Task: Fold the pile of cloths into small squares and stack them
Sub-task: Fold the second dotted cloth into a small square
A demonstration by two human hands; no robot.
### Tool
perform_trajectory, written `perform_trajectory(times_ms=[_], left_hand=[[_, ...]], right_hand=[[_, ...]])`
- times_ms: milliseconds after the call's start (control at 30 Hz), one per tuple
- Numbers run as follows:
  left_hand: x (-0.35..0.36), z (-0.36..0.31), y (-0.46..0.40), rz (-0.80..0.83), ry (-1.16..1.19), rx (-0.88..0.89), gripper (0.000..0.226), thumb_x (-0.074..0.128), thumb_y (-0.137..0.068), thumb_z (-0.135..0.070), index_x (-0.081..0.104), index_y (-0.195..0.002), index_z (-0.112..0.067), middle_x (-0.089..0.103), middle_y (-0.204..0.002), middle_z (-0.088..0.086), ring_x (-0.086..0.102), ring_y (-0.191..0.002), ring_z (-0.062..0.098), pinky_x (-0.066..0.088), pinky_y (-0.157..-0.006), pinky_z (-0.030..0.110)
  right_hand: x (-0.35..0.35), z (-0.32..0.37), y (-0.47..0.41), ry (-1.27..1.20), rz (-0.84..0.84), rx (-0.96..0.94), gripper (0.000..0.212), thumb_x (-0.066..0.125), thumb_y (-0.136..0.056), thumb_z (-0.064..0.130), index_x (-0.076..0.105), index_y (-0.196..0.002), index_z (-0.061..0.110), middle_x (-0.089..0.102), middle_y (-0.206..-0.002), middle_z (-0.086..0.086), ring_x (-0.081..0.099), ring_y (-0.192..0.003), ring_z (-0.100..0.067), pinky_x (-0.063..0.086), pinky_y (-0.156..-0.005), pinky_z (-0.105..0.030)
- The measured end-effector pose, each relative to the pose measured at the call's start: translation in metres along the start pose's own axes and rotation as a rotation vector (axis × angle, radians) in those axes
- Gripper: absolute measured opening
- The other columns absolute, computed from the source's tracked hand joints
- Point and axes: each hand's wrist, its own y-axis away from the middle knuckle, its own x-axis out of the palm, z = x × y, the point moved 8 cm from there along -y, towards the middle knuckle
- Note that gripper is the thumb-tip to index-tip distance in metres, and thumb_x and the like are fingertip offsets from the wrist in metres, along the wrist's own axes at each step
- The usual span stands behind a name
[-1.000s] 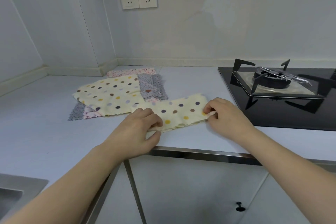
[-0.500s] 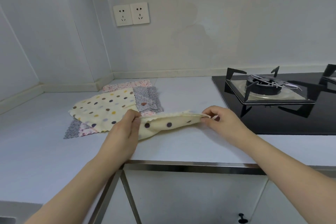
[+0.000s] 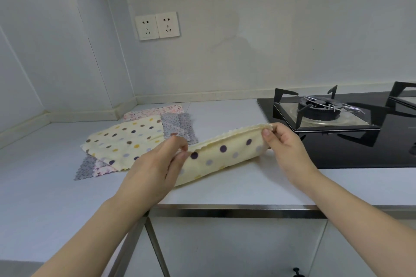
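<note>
A cream cloth with coloured polka dots is folded in half and held lifted off the countertop, its lower fold still resting on the surface. My left hand pinches its left end. My right hand pinches the upper right corner, where two scalloped edges meet. Behind my left hand lies the pile of cloths: another cream dotted cloth on top, grey and pink patterned cloths showing beneath and behind it.
A black gas hob with a burner and pan supports sits close to my right hand. A double wall socket is on the back wall. The counter's metal front edge runs just below the cloth.
The cloth lay flat on the counter a second ago. Both hands have since lifted its near edge up and over, so it now hangs folded between them.
</note>
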Motion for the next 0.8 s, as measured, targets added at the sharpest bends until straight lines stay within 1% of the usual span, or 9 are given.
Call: perform_trajectory(times_ms=[67,133,233,367,467,567,667,733,800], left_hand=[[-0.003,0.002,-0.003,0.002,-0.012,-0.02,0.004,0.044,-0.097,-0.037,0.04,-0.098,-0.034,0.055,-0.064,-0.011,0.052,-0.059,0.014,0.044,-0.053,0.034],[-0.004,0.005,-0.005,0.026,-0.005,-0.059,0.006,0.049,-0.097,-0.034,0.044,-0.096,-0.031,0.054,-0.062,-0.008,0.051,-0.06,0.014,0.044,-0.054,0.036],[-0.001,0.011,-0.006,0.093,0.037,-0.168,0.007,0.053,-0.095,-0.036,0.048,-0.093,-0.032,0.056,-0.066,-0.006,0.051,-0.063,0.015,0.045,-0.057,0.037],[-0.003,0.007,-0.009,0.122,0.17,-0.309,0.01,0.062,-0.091,-0.032,0.056,-0.083,-0.032,0.062,-0.072,-0.008,0.057,-0.065,0.009,0.051,-0.065,0.033],[-0.007,-0.001,-0.014,0.156,0.268,-0.376,0.014,0.069,-0.087,-0.027,0.061,-0.077,-0.025,0.068,-0.066,-0.002,0.064,-0.063,0.017,0.052,-0.064,0.036],[-0.01,-0.007,-0.017,0.204,0.521,-0.436,0.019,0.079,-0.079,-0.022,0.063,-0.07,-0.018,0.07,-0.07,0.007,0.064,-0.065,0.023,0.048,-0.064,0.039],[-0.007,-0.023,-0.017,0.342,0.909,-0.474,0.02,0.082,-0.068,-0.014,0.062,-0.068,-0.015,0.069,-0.076,0.016,0.065,-0.07,0.026,0.052,-0.061,0.032],[-0.004,-0.033,-0.016,0.403,1.07,-0.491,0.019,0.078,-0.066,-0.006,0.061,-0.069,-0.012,0.068,-0.075,0.014,0.066,-0.068,0.026,0.054,-0.056,0.028],[0.001,-0.031,-0.015,0.399,1.102,-0.523,0.02,0.078,-0.066,-0.002,0.061,-0.07,-0.012,0.068,-0.074,0.014,0.067,-0.065,0.026,0.055,-0.054,0.027]], right_hand=[[-0.002,0.006,0.003,0.045,-0.014,-0.039,0.029,0.048,-0.099,0.025,0.057,-0.089,0.0,0.055,-0.079,-0.007,0.049,-0.073,-0.009,0.04,-0.066,-0.021],[-0.003,0.01,0.007,0.083,-0.038,-0.059,0.032,0.047,-0.099,0.029,0.055,-0.083,0.002,0.051,-0.074,-0.005,0.044,-0.068,-0.008,0.036,-0.061,-0.02],[-0.006,0.021,0.012,0.126,-0.087,-0.099,0.027,0.046,-0.1,0.026,0.058,-0.085,0.007,0.056,-0.075,-0.001,0.047,-0.065,-0.003,0.038,-0.06,-0.015],[-0.017,0.048,0.013,0.142,-0.175,-0.145,0.018,0.044,-0.101,0.02,0.06,-0.092,0.022,0.062,-0.084,0.008,0.052,-0.07,0.007,0.04,-0.061,-0.006],[-0.023,0.066,0.007,0.154,-0.209,-0.126,0.019,0.043,-0.101,0.021,0.059,-0.091,0.019,0.06,-0.081,0.008,0.051,-0.068,0.004,0.041,-0.059,-0.008],[-0.027,0.078,-0.005,0.074,-0.221,-0.031,0.023,0.043,-0.101,0.017,0.058,-0.083,0.017,0.057,-0.075,0.002,0.048,-0.068,-0.01,0.039,-0.06,-0.022],[-0.024,0.082,-0.02,0.086,-0.123,0.094,0.027,0.043,-0.101,0.019,0.054,-0.076,0.018,0.055,-0.074,-0.001,0.047,-0.067,-0.017,0.035,-0.061,-0.029],[-0.02,0.084,-0.03,0.208,-0.062,0.1,0.024,0.041,-0.101,0.022,0.053,-0.081,0.016,0.051,-0.076,-0.004,0.045,-0.069,-0.019,0.033,-0.064,-0.031],[-0.012,0.089,-0.041,0.425,-0.041,0.013,0.022,0.037,-0.102,0.026,0.05,-0.088,0.015,0.048,-0.076,-0.001,0.044,-0.071,-0.02,0.033,-0.066,-0.033]])
